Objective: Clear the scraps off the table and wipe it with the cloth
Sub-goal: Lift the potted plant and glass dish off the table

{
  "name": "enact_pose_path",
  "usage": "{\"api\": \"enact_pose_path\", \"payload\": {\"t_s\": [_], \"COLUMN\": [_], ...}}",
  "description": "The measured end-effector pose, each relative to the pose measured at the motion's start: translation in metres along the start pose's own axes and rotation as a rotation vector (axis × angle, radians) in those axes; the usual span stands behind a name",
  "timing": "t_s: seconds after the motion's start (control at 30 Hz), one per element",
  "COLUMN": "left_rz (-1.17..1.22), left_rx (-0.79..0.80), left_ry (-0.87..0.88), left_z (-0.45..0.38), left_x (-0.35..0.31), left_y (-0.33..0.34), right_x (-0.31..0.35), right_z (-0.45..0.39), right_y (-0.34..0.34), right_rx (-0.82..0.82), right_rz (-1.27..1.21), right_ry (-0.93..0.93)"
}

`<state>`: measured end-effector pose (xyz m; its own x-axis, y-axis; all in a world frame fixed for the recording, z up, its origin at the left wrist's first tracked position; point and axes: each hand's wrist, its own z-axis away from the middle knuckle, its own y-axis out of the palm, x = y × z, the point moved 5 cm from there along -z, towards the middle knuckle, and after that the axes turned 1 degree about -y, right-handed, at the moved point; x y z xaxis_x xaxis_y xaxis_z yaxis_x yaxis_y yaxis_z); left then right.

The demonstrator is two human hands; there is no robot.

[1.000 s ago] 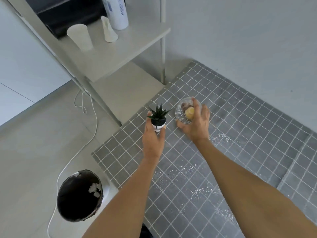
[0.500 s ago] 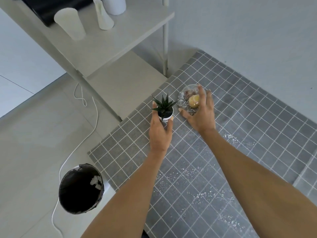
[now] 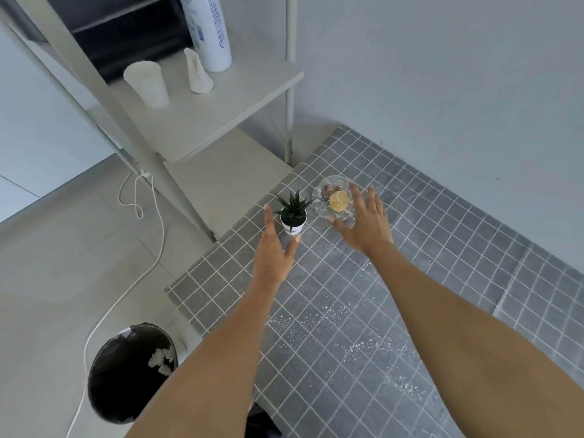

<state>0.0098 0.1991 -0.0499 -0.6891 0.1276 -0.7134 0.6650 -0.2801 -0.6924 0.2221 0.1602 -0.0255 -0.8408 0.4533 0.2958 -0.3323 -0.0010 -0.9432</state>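
Observation:
The table [image 3: 474,254] wears a grey checked cloth dusted with fine white scraps [image 3: 357,339] across its near middle. A small green plant in a white pot [image 3: 293,213] stands near the table's far left corner. Beside it on the right sits a clear glass bowl [image 3: 333,202] holding a yellow round piece and a brownish one. My left hand [image 3: 274,251] is just behind the pot, fingers spread, off it. My right hand [image 3: 363,222] hovers at the bowl's near right side, fingers apart, and I cannot tell if a fingertip still touches the glass. No wiping cloth is in view.
A bin lined with a black bag [image 3: 131,373], white scraps inside, stands on the floor below the table's left edge. A white shelf unit [image 3: 202,115] at the back left carries a cup [image 3: 147,83], a white bottle [image 3: 208,30] and a small vase. A white cable [image 3: 139,254] trails over the floor.
Both hands carried the plant pot and the glass bowl toward the far left corner, set them down and opened; they now sit slightly back from the two objects.

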Motion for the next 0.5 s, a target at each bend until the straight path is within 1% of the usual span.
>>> {"api": "enact_pose_path", "payload": {"t_s": [0.17,0.23,0.33,0.4,0.5], "left_rz": [-0.081,-0.120,-0.257,-0.367,-0.491], "left_rx": [0.130,0.216,0.355,0.421,0.454], "left_ry": [-0.003,0.003,-0.013,0.037,0.166], "left_z": [0.019,0.034,0.059,0.073,0.087], "left_x": [-0.011,-0.021,-0.026,-0.034,-0.054], "left_y": [-0.005,-0.002,0.007,0.014,0.023], "right_x": [-0.014,-0.022,-0.035,-0.044,-0.060], "right_z": [0.044,0.069,0.107,0.135,0.171], "right_y": [-0.017,-0.022,-0.024,-0.025,-0.024], "right_rx": [0.014,0.018,0.034,0.035,0.051], "right_rz": [0.040,0.027,-0.004,-0.028,-0.060], "right_ry": [0.071,0.119,0.200,0.244,0.301]}}
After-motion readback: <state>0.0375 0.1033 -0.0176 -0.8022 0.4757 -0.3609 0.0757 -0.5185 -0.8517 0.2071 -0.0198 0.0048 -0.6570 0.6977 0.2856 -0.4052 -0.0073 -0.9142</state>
